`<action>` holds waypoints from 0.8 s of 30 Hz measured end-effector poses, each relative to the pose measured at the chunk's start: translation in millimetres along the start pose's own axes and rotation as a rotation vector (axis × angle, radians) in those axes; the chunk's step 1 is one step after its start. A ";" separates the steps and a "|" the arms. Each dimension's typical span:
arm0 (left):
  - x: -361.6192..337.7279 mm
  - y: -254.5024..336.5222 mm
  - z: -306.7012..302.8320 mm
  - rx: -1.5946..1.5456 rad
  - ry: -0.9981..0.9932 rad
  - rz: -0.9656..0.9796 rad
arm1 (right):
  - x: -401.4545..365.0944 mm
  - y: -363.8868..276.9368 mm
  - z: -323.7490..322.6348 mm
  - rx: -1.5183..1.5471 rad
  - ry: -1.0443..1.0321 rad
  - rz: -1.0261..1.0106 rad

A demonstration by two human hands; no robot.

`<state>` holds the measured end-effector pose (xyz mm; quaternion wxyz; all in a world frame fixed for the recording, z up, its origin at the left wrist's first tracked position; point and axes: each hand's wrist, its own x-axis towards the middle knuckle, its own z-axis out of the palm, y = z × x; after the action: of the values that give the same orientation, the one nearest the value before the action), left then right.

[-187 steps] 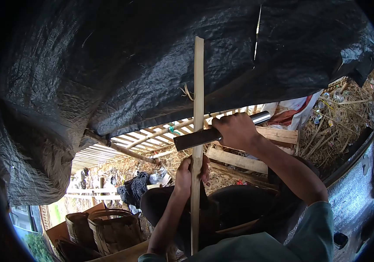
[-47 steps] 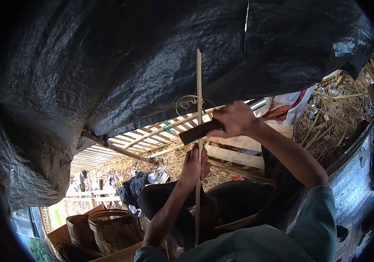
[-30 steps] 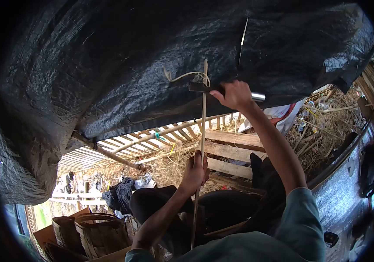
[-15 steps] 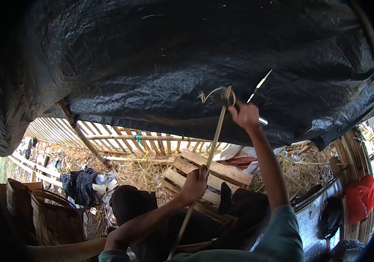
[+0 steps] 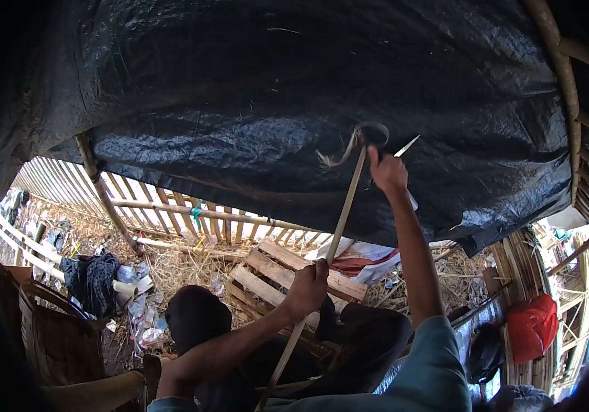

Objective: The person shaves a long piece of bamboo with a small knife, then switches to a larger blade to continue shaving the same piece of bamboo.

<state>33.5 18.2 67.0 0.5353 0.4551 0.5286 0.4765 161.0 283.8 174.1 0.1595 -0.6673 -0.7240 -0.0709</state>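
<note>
My left hand (image 5: 306,292) is wrapped round a long, thin bamboo strip (image 5: 346,206), which slants from near my lap up to the right. Close to the strip's far tip, my right hand (image 5: 390,173) is closed on a knife (image 5: 406,146). The pale, pointed blade sticks out beyond the fist, and part of the handle shows below it. A curled, thin sliver (image 5: 356,141) loops at the strip's tip, slightly blurred. Whether the blade touches the strip is hidden behind my hand.
A black plastic sheet (image 5: 239,89) hangs across the upper view. Below lie a slatted wooden pallet (image 5: 274,271) and straw. Dark netting (image 5: 92,281) hangs at left, a red bag (image 5: 532,328) at right. A slatted bamboo fence (image 5: 205,218) runs behind.
The view has swung a little to the right, so the background sits further left. The knife has turned and less blade shows. The sliver's loop has changed shape; both hands keep their holds.
</note>
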 end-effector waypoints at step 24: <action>-22.7 31.3 -74.7 -0.405 -0.173 -0.128 | -225.3 31.9 144.3 -0.138 -0.943 -0.410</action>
<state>-41.8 -1.4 99.0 0.6881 0.3432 0.4021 0.4971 186.0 119.9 -38.3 -0.2457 -0.4800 -0.8267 0.1603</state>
